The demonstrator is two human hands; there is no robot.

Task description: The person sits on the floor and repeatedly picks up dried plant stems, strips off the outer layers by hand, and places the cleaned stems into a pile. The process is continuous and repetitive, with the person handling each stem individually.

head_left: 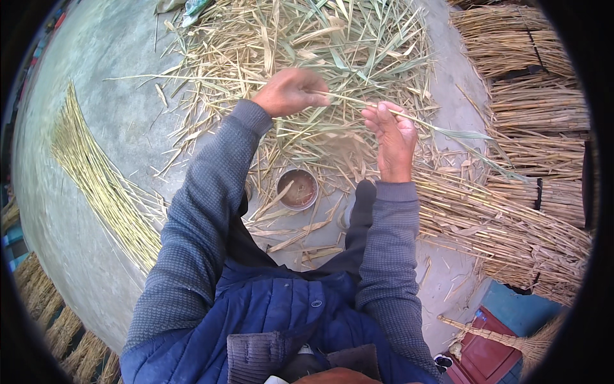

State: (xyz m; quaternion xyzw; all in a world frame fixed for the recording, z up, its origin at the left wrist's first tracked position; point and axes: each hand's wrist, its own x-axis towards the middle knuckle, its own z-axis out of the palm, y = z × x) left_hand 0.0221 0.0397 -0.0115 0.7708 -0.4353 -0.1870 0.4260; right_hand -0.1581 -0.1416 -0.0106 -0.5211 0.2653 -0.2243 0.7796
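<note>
A thin pale-green reed stalk [355, 100] stretches between my two hands, with long green leaves [470, 136] trailing from its right end. My left hand [293, 91] is closed around the stalk, thumb and fingers pinched together. Farther right and slightly nearer, my right hand [391, 136] pinches the same stalk between thumb and fingers. Below both hands spreads a heap of stripped dry leaves and husks [256, 48]. Between my legs a round metal bowl [298, 189] stands on the floor, with something brownish inside.
On the left lies a fanned bundle of yellow-green stalks [102, 182]. An untied pile of reeds [505, 221] reaches in from the right, near stacked tied bundles [540, 109]. A dark red flat object [489, 349] and a broom-like bundle [531, 345] are at lower right.
</note>
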